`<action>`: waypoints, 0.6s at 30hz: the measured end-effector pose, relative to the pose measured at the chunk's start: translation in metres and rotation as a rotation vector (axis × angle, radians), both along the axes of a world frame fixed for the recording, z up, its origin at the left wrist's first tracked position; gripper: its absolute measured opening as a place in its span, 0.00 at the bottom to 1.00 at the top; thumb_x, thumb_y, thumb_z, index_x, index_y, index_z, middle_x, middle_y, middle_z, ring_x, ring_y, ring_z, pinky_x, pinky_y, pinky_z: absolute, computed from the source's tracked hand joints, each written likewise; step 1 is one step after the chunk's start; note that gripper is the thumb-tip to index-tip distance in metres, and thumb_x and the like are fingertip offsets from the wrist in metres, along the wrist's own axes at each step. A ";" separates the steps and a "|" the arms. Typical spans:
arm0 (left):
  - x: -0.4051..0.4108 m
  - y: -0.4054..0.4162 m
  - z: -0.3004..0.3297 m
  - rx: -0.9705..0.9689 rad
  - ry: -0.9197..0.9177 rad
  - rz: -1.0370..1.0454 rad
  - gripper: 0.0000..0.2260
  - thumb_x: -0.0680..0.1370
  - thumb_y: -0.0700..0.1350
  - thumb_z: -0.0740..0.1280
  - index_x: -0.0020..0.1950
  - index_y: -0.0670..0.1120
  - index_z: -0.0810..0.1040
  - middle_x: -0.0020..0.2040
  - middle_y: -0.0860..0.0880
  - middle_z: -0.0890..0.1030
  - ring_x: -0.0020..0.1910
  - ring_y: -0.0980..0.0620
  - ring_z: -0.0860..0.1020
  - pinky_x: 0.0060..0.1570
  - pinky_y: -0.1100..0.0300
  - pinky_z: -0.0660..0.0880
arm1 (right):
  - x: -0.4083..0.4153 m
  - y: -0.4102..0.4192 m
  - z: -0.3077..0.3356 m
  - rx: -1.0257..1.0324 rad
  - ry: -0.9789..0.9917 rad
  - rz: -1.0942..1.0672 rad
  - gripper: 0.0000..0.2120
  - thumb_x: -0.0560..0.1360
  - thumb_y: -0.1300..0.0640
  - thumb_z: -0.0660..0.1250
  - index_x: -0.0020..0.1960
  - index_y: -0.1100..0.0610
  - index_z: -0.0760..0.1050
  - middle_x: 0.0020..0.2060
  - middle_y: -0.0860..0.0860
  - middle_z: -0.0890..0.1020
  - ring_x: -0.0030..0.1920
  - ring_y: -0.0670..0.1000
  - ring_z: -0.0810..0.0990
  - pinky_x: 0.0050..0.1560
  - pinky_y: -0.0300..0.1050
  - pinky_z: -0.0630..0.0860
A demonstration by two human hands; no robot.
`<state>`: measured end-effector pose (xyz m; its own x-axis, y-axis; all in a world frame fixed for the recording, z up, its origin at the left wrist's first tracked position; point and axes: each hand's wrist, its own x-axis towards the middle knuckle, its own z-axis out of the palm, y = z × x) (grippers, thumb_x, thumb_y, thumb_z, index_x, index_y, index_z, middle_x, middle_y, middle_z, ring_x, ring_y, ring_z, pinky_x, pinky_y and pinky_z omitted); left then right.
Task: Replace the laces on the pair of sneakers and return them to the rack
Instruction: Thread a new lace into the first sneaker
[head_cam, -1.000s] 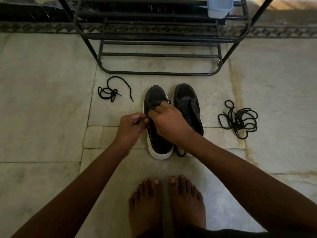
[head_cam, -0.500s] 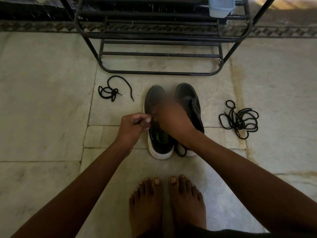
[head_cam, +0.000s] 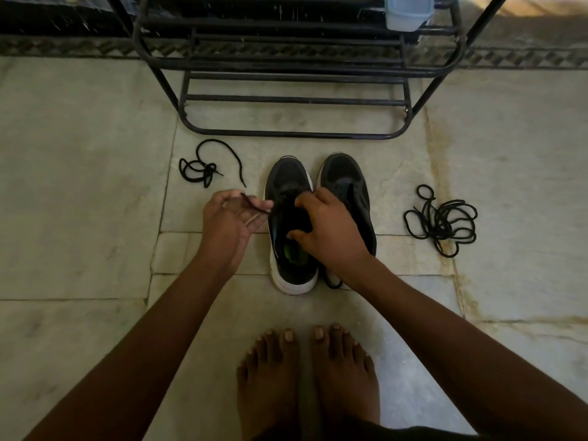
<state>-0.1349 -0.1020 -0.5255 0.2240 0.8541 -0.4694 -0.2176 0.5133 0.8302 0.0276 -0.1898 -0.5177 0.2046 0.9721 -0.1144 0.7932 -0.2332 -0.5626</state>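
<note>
Pulled leftward since before, my left hand (head_cam: 227, 218) pinches a lace (head_cam: 254, 207) beside the left sneaker (head_cam: 291, 224), toe toward the rack (head_cam: 286, 133), while my right hand (head_cam: 331, 232) grips its collar, half hiding the right sneaker (head_cam: 345, 183).

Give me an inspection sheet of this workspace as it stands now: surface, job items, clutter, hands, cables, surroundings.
Surface: pale stone floor, stained along a joint at right.
Job's things: left sneaker and right sneaker side by side, toes toward the black rack; small lace on the floor at left; larger lace bundle at right.
Clutter: pale blue container on the rack.
Hands: left hand pinches a lace end coming from the left sneaker; right hand grips that sneaker's opening.
Cables: nothing seen.
Surroundings: patterned border along the wall; the person's bare feet below.
</note>
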 end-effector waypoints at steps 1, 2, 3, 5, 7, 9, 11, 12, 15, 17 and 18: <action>-0.003 0.005 0.004 -0.029 -0.060 0.044 0.06 0.85 0.36 0.56 0.51 0.43 0.70 0.37 0.44 0.77 0.39 0.44 0.83 0.49 0.48 0.83 | 0.001 -0.002 0.000 -0.039 0.009 -0.010 0.24 0.73 0.52 0.77 0.65 0.55 0.74 0.59 0.54 0.75 0.57 0.55 0.78 0.59 0.52 0.80; -0.006 0.009 0.007 -0.037 -0.079 0.071 0.07 0.86 0.37 0.55 0.50 0.44 0.70 0.35 0.46 0.73 0.33 0.49 0.78 0.42 0.51 0.81 | 0.001 -0.005 0.000 -0.067 0.011 -0.019 0.23 0.74 0.53 0.76 0.65 0.55 0.74 0.59 0.54 0.76 0.56 0.55 0.78 0.60 0.52 0.79; -0.009 0.014 0.009 -0.001 -0.035 0.071 0.07 0.86 0.38 0.56 0.50 0.44 0.71 0.34 0.48 0.71 0.30 0.52 0.72 0.34 0.56 0.75 | 0.002 -0.006 0.000 -0.081 0.011 -0.025 0.23 0.75 0.54 0.75 0.67 0.55 0.73 0.59 0.55 0.76 0.57 0.55 0.79 0.62 0.52 0.79; -0.019 0.023 0.010 0.304 0.267 -0.083 0.05 0.85 0.39 0.59 0.53 0.46 0.72 0.36 0.51 0.74 0.30 0.54 0.69 0.30 0.59 0.68 | 0.000 -0.007 0.000 -0.082 0.001 -0.023 0.24 0.75 0.55 0.74 0.68 0.55 0.71 0.59 0.56 0.78 0.57 0.56 0.80 0.62 0.53 0.79; -0.031 0.034 0.005 0.732 0.704 -0.473 0.05 0.82 0.42 0.65 0.58 0.50 0.75 0.44 0.54 0.80 0.38 0.53 0.76 0.37 0.57 0.74 | -0.002 -0.005 0.000 -0.091 -0.018 -0.015 0.23 0.76 0.55 0.74 0.68 0.56 0.71 0.58 0.56 0.78 0.57 0.57 0.80 0.61 0.54 0.79; -0.038 0.038 0.005 0.926 1.025 -0.834 0.14 0.77 0.53 0.71 0.62 0.53 0.80 0.48 0.55 0.82 0.46 0.51 0.78 0.49 0.51 0.77 | -0.002 -0.003 0.000 -0.102 -0.024 -0.013 0.22 0.75 0.55 0.74 0.66 0.56 0.72 0.57 0.57 0.79 0.56 0.58 0.81 0.61 0.55 0.80; -0.038 0.036 0.015 0.841 0.976 -0.874 0.13 0.74 0.56 0.75 0.54 0.51 0.86 0.42 0.55 0.85 0.43 0.52 0.81 0.49 0.51 0.79 | -0.001 -0.003 0.000 -0.110 -0.031 -0.009 0.19 0.76 0.54 0.74 0.64 0.58 0.74 0.56 0.57 0.80 0.54 0.57 0.81 0.60 0.54 0.80; -0.035 0.034 0.020 0.712 0.807 -0.816 0.08 0.75 0.52 0.77 0.49 0.49 0.88 0.39 0.53 0.86 0.41 0.53 0.82 0.47 0.58 0.79 | 0.001 -0.004 0.000 -0.115 -0.035 -0.010 0.18 0.76 0.54 0.74 0.62 0.58 0.75 0.55 0.57 0.81 0.54 0.57 0.81 0.60 0.53 0.80; -0.033 0.032 0.033 0.500 0.474 -0.601 0.04 0.77 0.43 0.74 0.44 0.45 0.87 0.40 0.50 0.87 0.40 0.56 0.83 0.44 0.66 0.76 | 0.002 -0.004 -0.001 -0.119 -0.049 -0.011 0.14 0.77 0.54 0.73 0.59 0.60 0.77 0.53 0.57 0.83 0.53 0.57 0.82 0.59 0.54 0.80; -0.034 0.034 0.036 0.426 0.361 -0.581 0.06 0.77 0.46 0.74 0.44 0.44 0.88 0.43 0.46 0.87 0.40 0.42 0.78 0.44 0.54 0.72 | 0.002 -0.004 -0.001 -0.125 -0.059 -0.007 0.13 0.78 0.54 0.72 0.59 0.60 0.78 0.52 0.57 0.83 0.52 0.58 0.83 0.59 0.54 0.80; -0.036 0.033 0.038 0.408 0.322 -0.612 0.08 0.76 0.49 0.75 0.45 0.44 0.88 0.45 0.43 0.87 0.41 0.37 0.75 0.45 0.49 0.70 | 0.002 -0.003 -0.001 -0.132 -0.060 -0.004 0.13 0.78 0.54 0.72 0.59 0.60 0.78 0.52 0.57 0.84 0.52 0.58 0.83 0.59 0.54 0.80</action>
<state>-0.1707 -0.0690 -0.4872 0.6150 0.7417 -0.2679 0.2868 0.1061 0.9521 0.0294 -0.1931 -0.5183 0.2184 0.9488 -0.2283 0.8232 -0.3048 -0.4789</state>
